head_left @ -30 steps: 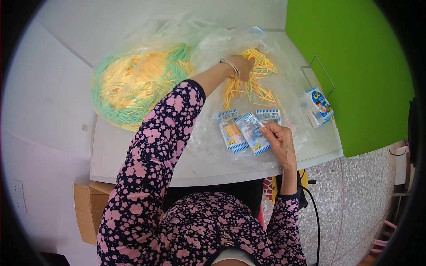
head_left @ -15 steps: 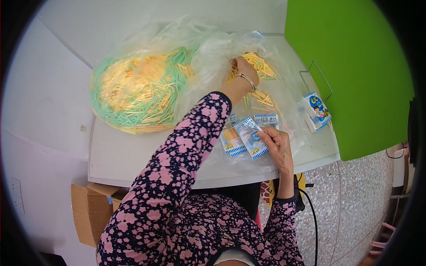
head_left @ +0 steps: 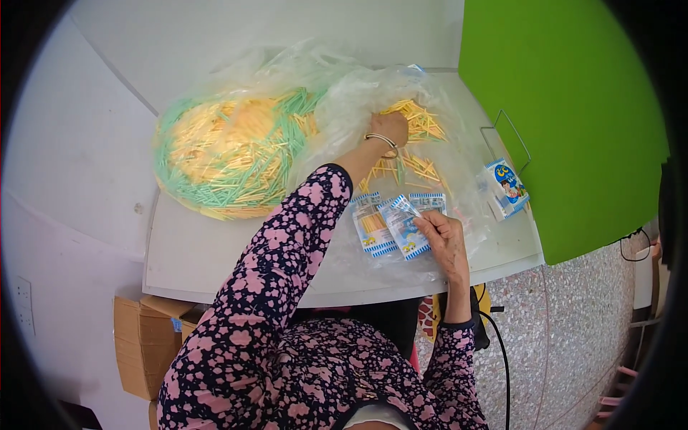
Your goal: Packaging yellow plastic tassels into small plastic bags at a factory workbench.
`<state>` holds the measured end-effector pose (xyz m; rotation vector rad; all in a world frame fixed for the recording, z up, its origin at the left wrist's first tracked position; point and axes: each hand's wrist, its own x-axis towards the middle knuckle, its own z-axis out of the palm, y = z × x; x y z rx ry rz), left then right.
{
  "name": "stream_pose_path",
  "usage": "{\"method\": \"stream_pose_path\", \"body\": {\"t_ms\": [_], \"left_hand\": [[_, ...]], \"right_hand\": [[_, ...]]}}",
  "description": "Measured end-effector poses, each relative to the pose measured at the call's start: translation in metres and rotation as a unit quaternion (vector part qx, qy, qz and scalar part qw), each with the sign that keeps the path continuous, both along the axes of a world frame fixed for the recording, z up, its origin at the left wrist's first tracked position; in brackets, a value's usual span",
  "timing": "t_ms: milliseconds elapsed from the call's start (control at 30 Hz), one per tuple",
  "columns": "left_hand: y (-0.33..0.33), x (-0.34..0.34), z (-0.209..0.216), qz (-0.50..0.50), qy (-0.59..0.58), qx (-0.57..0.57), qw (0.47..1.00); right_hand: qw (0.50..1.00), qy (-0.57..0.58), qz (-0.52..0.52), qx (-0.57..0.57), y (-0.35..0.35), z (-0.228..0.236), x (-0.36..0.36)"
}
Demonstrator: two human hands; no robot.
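Observation:
My left hand (head_left: 391, 128) reaches into an opened clear plastic bag (head_left: 344, 107), among thin yellow candy-like sticks (head_left: 423, 122). The back of the hand hides its fingers, so whether they hold any sticks does not show. Between thumb and fingers, my right hand (head_left: 446, 240) pinches the upper right edge of a small blue-and-white packet (head_left: 405, 228). Under and beside this packet lie other packets; one of them (head_left: 373, 226) shows yellow sticks through its clear front. A few loose sticks (head_left: 423, 168) are spread between the pile and the packets.
A big clear bag (head_left: 229, 154) full of yellow and green sticks stands at left on the white table (head_left: 193, 258). Near the right edge lie blue-and-white packets (head_left: 507, 188) beside a bent wire stand (head_left: 519, 136). A green panel (head_left: 566, 129) borders the right; a cardboard box (head_left: 136, 344) sits below left.
My left hand has shifted slightly left and nearer to me within the sticks. My right hand keeps its pinch on the packet, which has barely moved. The whole view has shifted a little.

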<state>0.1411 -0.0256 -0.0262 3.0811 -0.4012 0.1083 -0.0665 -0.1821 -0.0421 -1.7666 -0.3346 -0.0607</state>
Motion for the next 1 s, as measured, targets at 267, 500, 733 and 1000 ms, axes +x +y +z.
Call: {"method": "stream_pose_path", "body": {"t_ms": [267, 500, 733, 1000], "left_hand": [[0.028, 0.017, -0.003, -0.026, 0.012, -0.242, 0.970], [0.020, -0.006, 0.027, -0.080, 0.055, -0.512, 0.854], [0.003, -0.048, 0.035, -0.038, 0.241, -0.777, 0.580], [-0.016, -0.066, 0.006, 0.028, 0.239, -0.889, 0.390]], "right_hand": [[0.993, 0.089, -0.007, 0.079, 0.000, 0.011, 0.004], [0.914, 0.056, -0.120, 0.384, -0.004, 0.006, 0.038], [0.837, 0.173, -0.196, 0.482, 0.043, 0.023, 0.086], [0.676, 0.196, -0.112, 0.701, 0.068, -0.006, 0.131]]}}
